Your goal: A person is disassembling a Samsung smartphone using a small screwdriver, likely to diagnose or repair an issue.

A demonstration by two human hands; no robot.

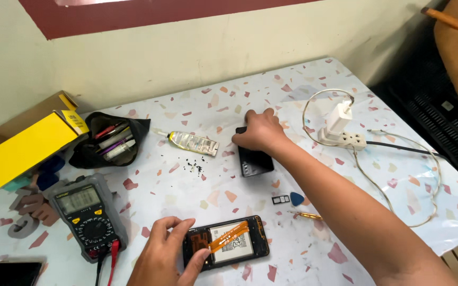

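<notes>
Head view: left hand pinches the left end of an opened phone, back off, battery and orange flex showing, lying near the bench front edge. Right hand reaches far across, fingers curled down on top of a black back cover mid-bench; grip loose, palm over its far end. Tiny screws scattered just left of the cover. Glue tube beyond them. Multimeter left of the phone. Blue pick and SIM tray between phone and forearm. Charger and cable crowd the right edge; open bench in the centre.
</notes>
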